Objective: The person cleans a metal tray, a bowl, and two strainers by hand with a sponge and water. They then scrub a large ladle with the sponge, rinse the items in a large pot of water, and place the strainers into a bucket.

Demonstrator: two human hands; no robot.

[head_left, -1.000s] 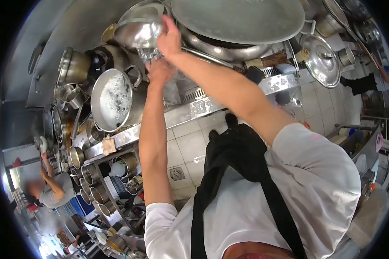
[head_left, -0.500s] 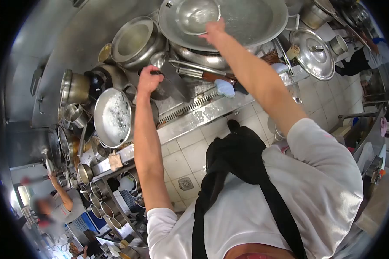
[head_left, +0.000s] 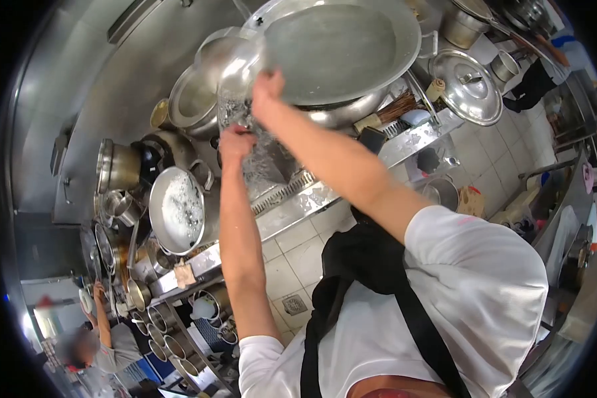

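Holding a metal bowl (head_left: pixel 240 70) in the right hand (head_left: pixel 267 93), apparently by the near rim, with fingers bent inward and somewhat blurred. Tipped well over, between the wide pan (head_left: pixel 408 33) on the far side and the pot (head_left: pixel 177 109) at left; shedding a loose, splashing sheet of water (head_left: pixel 242 109) toward the near side. Under that fall, by the left hand (head_left: pixel 237 143): a grey metal piece (head_left: pixel 275 174), partly veiled by splash, above the slotted strip (head_left: pixel 276 199) along the counter (head_left: pixel 322 198). Folded nearly to a fist at left, seemingly around a handle of that piece; not possible to confirm the handle through the water. To pour well: keep a firm hold on the wet rim, tilt from the wrist, spread the flow evenly across the piece. Best to angle the piece toward the slotted strip, sending runoff there rather than over the counter edge. Keep splash off the foamy pan (head_left: pixel 158 209), just left of the left forearm (head_left: pixel 237 219).
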